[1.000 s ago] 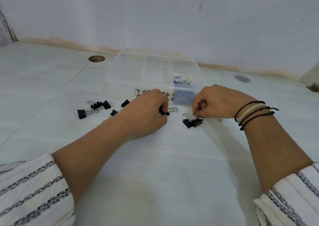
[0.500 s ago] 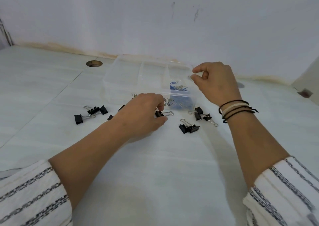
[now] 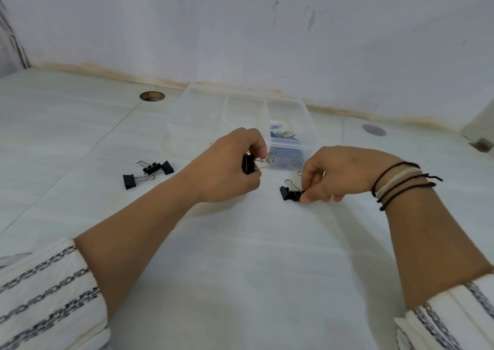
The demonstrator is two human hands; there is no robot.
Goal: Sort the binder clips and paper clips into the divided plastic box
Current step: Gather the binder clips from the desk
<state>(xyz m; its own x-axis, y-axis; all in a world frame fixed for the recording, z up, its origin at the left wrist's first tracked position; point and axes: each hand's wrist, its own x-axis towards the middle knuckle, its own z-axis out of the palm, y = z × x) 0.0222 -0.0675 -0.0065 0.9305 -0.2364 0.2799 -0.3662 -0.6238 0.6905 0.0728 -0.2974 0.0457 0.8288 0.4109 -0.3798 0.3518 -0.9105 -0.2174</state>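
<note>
**Two clips in hand, box compartments waiting**

The chief risk, as I judge it, is a clip landing in the wrong compartment. The clear divided plastic box (image 3: 235, 114) sits at twelve o'clock on the pale worktop (image 3: 240, 256), and only its right-hand compartment shows contents: a heap of blue and silver paper clips (image 3: 283, 135). The other sections look bare, though the clear walls make this hard to confirm. A binder clip dropped from too far right would fall among the paper clips. A second risk is a spring-loaded clip snapping out of a light pinch and skidding across the smooth surface.

The left hand (image 3: 230, 167) is raised just in front of the box, fingers curled, thumb and forefinger clamped on a small black binder clip with wire handles (image 3: 250, 163). The forearm comes in from seven o'clock, wrist turned inward. The right hand (image 3: 344, 174), wearing dark and pale cord bracelets (image 3: 401, 184) at the wrist, reaches down at three o'clock of the left, its fingertips (image 3: 306, 197) pinching a second black binder clip (image 3: 290, 192) lying on the worktop. The hands are near each other but apart.

A loose cluster of three black binder clips (image 3: 149, 172) lies at nine o'clock of the left hand, unsorted.
</note>
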